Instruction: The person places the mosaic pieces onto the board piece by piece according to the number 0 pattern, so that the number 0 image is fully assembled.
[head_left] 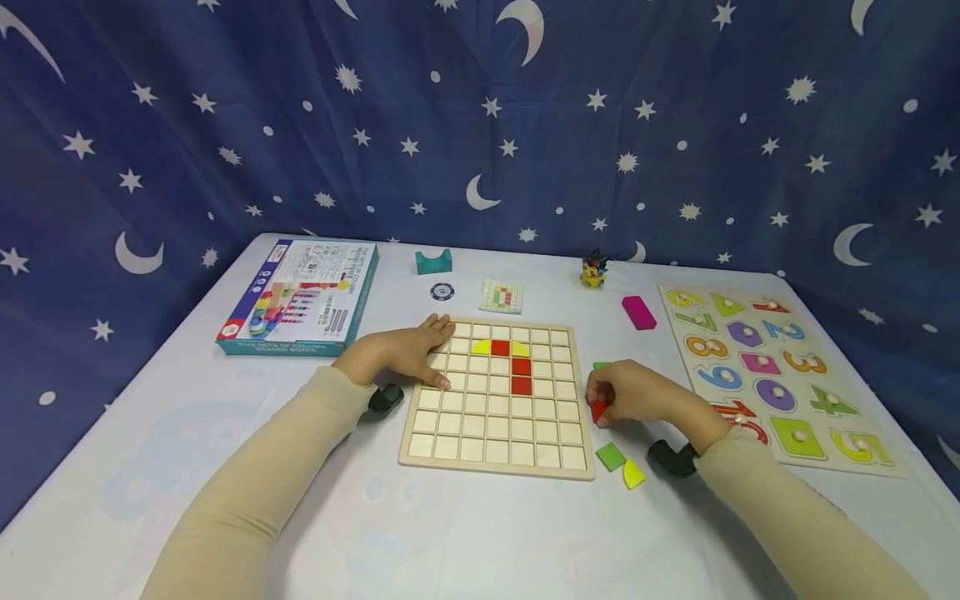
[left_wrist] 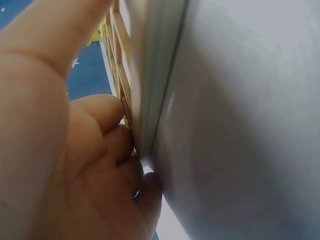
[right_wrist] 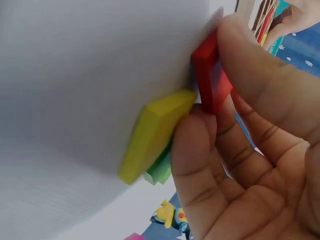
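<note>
White tbl point(head_left: 525, 542), curtain point(head_left: 562, 142) far. Brd point(head_left: 495, 467): 3 reds point(head_left: 521, 385), 2 yels point(head_left: 481, 347). L hand point(head_left: 401, 352) splayed at its left, R hand point(head_left: 637, 392) pinching 4th red point(right_wrist: 205, 75).

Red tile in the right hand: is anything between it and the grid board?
Nothing visible stands between the red tile and the grid board; the right hand holds it beside the board's right edge. The green square and yellow quarter-circle lie nearer the camera, off that line.

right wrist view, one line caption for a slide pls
A right hand pinches a red tile beside a yellow block, with a green block partly hidden behind it.
</note>
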